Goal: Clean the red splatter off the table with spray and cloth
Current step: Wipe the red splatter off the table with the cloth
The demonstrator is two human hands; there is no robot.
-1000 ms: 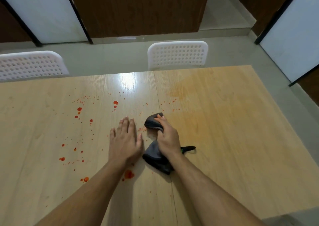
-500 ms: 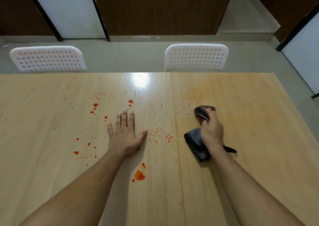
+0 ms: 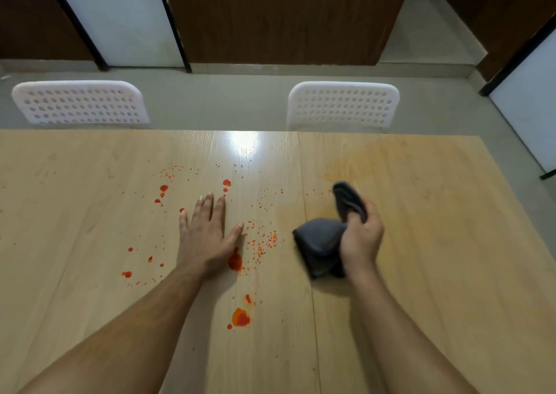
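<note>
Right hand [image 3: 361, 240] grips the cloth [image 3: 322, 243]; left hand [image 3: 207, 234] lies flat, fingers apart; red splatter [image 3: 240, 317] remains mid-desk [image 3: 451, 243].

One desk [image 3: 421, 273] fills the lower frame, its top made of two panels joined at a seam right of centre. Two white perforated chairs stand behind it: one chair [image 3: 80, 102] at upper left, the other chair [image 3: 343, 104] at upper centre-right. One dark grey cloth [image 3: 322, 243] sits right of centre. Two hands show: the left hand [image 3: 204, 237] at centre, the right hand [image 3: 361, 237] beside the cloth. The red splatter [image 3: 240, 317] has about four larger blobs and specks too many to count.
</note>
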